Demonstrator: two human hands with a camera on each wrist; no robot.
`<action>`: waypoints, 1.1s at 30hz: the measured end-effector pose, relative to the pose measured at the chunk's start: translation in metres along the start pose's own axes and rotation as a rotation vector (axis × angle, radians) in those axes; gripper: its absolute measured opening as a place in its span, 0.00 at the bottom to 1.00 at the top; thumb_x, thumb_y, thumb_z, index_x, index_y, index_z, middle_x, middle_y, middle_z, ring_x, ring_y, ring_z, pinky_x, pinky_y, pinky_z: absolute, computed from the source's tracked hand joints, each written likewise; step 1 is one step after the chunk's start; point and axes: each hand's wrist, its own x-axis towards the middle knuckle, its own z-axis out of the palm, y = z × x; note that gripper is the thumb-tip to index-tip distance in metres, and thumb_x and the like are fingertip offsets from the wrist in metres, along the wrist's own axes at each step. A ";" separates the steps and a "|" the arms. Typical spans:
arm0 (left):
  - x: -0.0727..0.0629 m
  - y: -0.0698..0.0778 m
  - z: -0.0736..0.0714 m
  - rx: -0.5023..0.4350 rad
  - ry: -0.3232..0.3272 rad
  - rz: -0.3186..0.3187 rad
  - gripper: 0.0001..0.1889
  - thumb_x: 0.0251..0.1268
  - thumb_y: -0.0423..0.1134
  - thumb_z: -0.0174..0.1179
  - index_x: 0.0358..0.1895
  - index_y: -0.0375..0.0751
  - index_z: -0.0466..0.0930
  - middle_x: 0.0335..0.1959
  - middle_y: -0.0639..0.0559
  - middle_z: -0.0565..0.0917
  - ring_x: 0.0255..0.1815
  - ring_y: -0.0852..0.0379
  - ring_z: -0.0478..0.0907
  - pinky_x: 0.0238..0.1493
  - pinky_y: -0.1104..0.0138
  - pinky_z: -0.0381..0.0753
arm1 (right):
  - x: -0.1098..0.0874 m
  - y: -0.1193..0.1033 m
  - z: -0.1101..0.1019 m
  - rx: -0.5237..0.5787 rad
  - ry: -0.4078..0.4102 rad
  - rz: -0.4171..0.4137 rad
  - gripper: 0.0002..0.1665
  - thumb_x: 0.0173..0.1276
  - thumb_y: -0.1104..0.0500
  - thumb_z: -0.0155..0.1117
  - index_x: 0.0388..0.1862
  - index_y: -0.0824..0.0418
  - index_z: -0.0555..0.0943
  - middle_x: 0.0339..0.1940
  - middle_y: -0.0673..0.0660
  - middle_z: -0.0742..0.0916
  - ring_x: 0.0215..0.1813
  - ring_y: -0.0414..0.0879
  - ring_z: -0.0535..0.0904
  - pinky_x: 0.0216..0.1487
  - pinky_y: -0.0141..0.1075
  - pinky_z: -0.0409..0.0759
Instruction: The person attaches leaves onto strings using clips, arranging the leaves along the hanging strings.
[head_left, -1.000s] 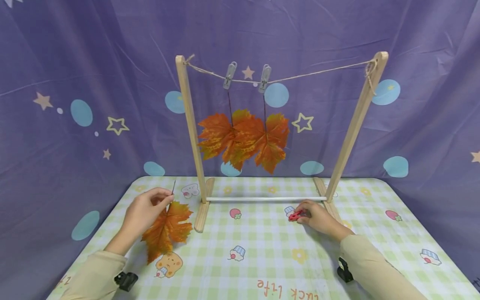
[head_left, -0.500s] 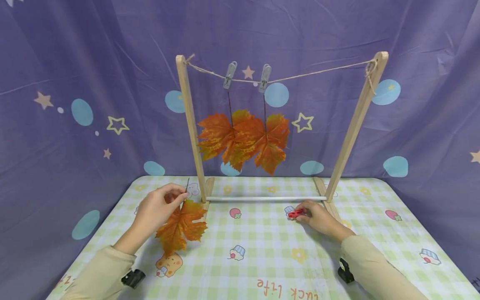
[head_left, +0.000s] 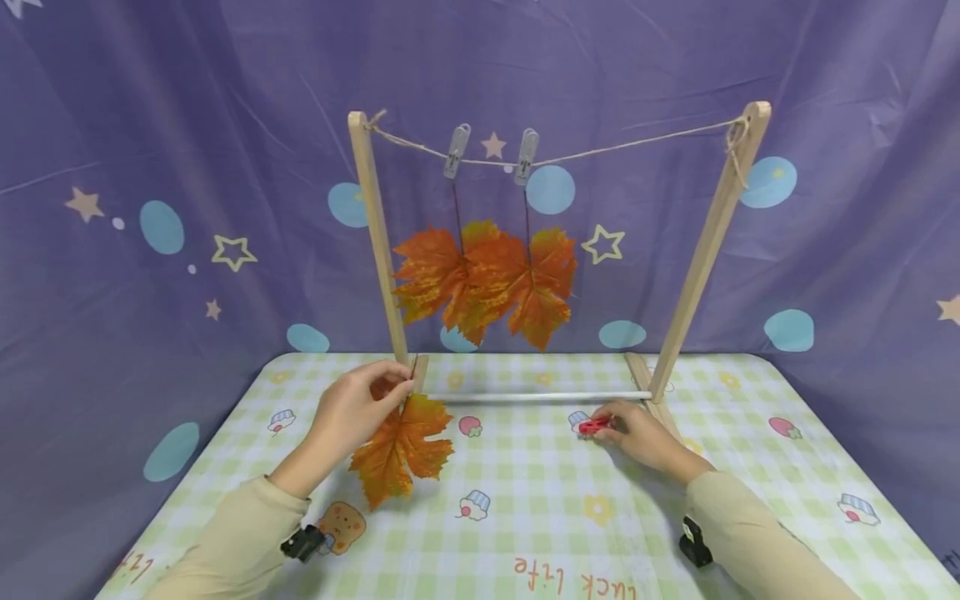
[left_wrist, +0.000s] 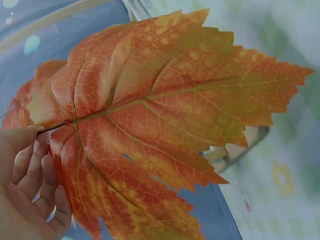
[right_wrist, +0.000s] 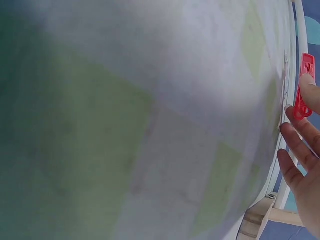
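Note:
My left hand [head_left: 365, 406] pinches the stem of an orange maple leaf [head_left: 405, 446], which hangs below the fingers in front of the frame's left foot. In the left wrist view the leaf [left_wrist: 150, 110] fills most of the picture, its thin dark stem between thumb and forefinger. A red clothespin [head_left: 595, 426] is held by my right hand [head_left: 633, 437], low over the table near the white rod. The right wrist view has the clothespin [right_wrist: 306, 85] under the thumb, the other fingers spread apart.
Behind my hands stands a wooden frame [head_left: 701, 267] with a string [head_left: 630, 145] tied across its top. Two grey clothespins [head_left: 527, 157] hold two overlapping maple leaves [head_left: 540, 287] on it. A white rod [head_left: 540, 397] joins the posts low down. A checked cloth [head_left: 525, 500] covers the table.
My left hand has carried the maple leaf to the right, from the table's left side to the frame's left foot. My right hand stays nearly in place with the red clothespin.

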 end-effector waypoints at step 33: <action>0.035 0.083 0.048 -0.094 -0.002 0.181 0.07 0.70 0.47 0.62 0.45 0.54 0.85 0.31 0.67 0.83 0.18 0.62 0.67 0.20 0.68 0.65 | 0.000 0.000 0.002 -0.019 0.027 0.015 0.14 0.62 0.63 0.73 0.47 0.64 0.85 0.40 0.54 0.87 0.40 0.47 0.81 0.46 0.45 0.80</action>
